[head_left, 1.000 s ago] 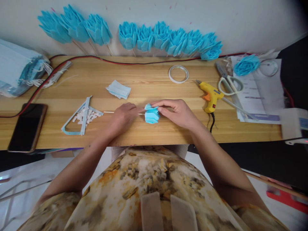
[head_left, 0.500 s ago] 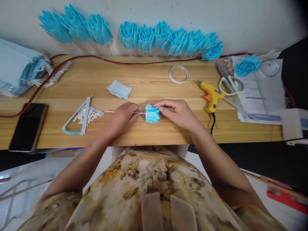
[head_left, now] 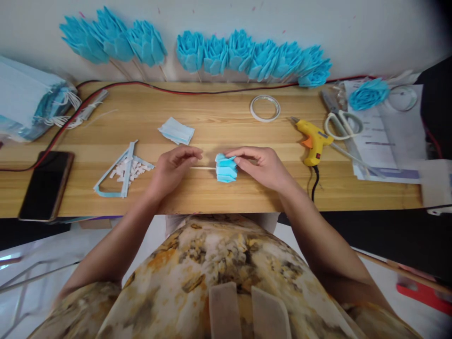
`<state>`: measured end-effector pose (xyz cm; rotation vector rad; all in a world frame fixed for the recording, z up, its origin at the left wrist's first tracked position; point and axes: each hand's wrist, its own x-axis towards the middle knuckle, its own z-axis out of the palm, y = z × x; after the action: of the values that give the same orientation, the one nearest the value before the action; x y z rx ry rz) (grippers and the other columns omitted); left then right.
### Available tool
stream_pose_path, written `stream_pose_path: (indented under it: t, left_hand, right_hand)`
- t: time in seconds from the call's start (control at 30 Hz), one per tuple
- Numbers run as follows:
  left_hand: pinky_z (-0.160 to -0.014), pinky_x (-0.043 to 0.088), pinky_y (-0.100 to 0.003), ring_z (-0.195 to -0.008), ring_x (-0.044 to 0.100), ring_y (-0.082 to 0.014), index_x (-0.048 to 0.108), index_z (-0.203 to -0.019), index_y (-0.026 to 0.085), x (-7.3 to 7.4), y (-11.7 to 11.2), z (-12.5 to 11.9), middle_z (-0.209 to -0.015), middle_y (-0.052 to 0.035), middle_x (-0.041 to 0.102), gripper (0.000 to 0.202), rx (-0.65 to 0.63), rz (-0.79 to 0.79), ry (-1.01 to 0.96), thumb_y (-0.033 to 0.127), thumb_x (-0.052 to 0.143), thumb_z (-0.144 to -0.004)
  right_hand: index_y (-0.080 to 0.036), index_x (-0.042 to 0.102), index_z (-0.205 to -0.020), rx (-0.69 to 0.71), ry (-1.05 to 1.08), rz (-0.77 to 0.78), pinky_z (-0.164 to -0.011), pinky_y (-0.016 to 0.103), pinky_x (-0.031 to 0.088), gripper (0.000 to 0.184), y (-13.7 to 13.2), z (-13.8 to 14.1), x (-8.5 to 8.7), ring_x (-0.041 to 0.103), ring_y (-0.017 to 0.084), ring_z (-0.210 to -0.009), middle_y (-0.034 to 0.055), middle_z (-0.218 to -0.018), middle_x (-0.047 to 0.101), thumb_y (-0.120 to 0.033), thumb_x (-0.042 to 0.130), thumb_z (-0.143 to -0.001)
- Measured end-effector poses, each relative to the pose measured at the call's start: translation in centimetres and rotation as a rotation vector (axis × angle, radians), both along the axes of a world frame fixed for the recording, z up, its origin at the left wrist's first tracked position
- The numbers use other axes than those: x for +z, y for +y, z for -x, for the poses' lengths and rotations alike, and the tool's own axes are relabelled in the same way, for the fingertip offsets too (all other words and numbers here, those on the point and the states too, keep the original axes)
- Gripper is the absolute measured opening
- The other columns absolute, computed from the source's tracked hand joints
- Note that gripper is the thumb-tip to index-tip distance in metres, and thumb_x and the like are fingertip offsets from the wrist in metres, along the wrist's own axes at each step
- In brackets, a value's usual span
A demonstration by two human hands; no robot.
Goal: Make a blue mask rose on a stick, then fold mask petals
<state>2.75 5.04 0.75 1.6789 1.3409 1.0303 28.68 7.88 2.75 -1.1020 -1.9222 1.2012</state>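
Note:
A small light-blue fabric flower [head_left: 226,169] with layered, pointed petals lies sideways above the table's near part. Its thin wooden stick [head_left: 204,168] runs left and passes out of sight at my left hand [head_left: 176,167]. That hand is open over the stick, thumb and fingers apart, the thumb close to it. Whether it touches the stick I cannot tell. My right hand [head_left: 260,165] pinches an upper petal at the flower's right side between thumb and fingers. Behind my left hand lie pale-blue cut fabric pieces [head_left: 176,130].
A yellow glue gun [head_left: 312,140], white-handled scissors [head_left: 342,125] and a tape roll [head_left: 265,108] are on the right. Fabric strips [head_left: 112,193] with white scraps and a phone [head_left: 45,186] lie left. Finished blue flowers [head_left: 240,51] lean on the wall; a cable crosses the back.
My left hand has loosened from the stick, its fingers lifting and spreading, and more of the stick shows beside the flower. My right hand keeps its pinch on the petal.

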Motion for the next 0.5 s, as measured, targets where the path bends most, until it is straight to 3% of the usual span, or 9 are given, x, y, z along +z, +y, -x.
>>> stream_pose_path:
  t: [0.1, 0.2, 0.37, 0.5]
  left_hand:
    - [-0.078, 0.055, -0.031, -0.081, 0.067, -0.0160, 0.073, -0.096, 0.017, 0.1, 0.2, 0.3, -0.090, -0.0045, 0.074, 0.018, 0.091, 0.072, -0.147, 0.031, 0.068, -0.085]
    - [-0.067, 0.052, -0.027, -0.070, 0.063, -0.0134, 0.072, -0.088, 0.017, 0.2, 0.0, 0.4, -0.079, -0.0021, 0.071, 0.020, 0.158, 0.071, -0.147, 0.035, 0.073, -0.081]
    - [-0.062, 0.049, -0.024, -0.068, 0.063, -0.0143, 0.071, -0.074, 0.017, 1.4, -1.5, -0.6, -0.072, -0.0017, 0.071, 0.022, 0.068, 0.047, 0.003, 0.037, 0.072, -0.083]
    - [-0.051, 0.041, -0.022, -0.053, 0.053, -0.0103, 0.071, -0.072, 0.016, 1.9, -2.4, -1.3, -0.060, 0.0002, 0.063, 0.030, 0.059, 0.102, -0.030, 0.038, 0.063, -0.092]
  right_hand:
    - [-0.022, 0.080, -0.104, -0.006, 0.010, 0.007, -0.091, 0.033, 0.057, 0.023, 0.0, 0.0, 0.0, 0.075, 0.021, -0.101, 0.0032, -0.109, 0.081, -0.028, 0.062, -0.091]
    - [-0.023, 0.080, -0.104, -0.011, 0.011, 0.011, -0.092, 0.034, 0.057, 0.023, 0.1, 0.1, 0.0, 0.075, 0.021, -0.101, 0.0028, -0.109, 0.081, -0.030, 0.062, -0.091]
    - [-0.023, 0.080, -0.104, -0.015, -0.002, 0.011, -0.089, 0.033, 0.058, 0.023, 0.1, 0.0, 0.0, 0.075, 0.020, -0.098, 0.0028, -0.108, 0.081, -0.030, 0.062, -0.092]
    - [-0.022, 0.080, -0.105, -0.004, 0.013, 0.011, -0.090, 0.033, 0.057, 0.023, 0.2, 0.0, 0.0, 0.075, 0.020, -0.100, 0.0030, -0.109, 0.081, -0.030, 0.062, -0.092]
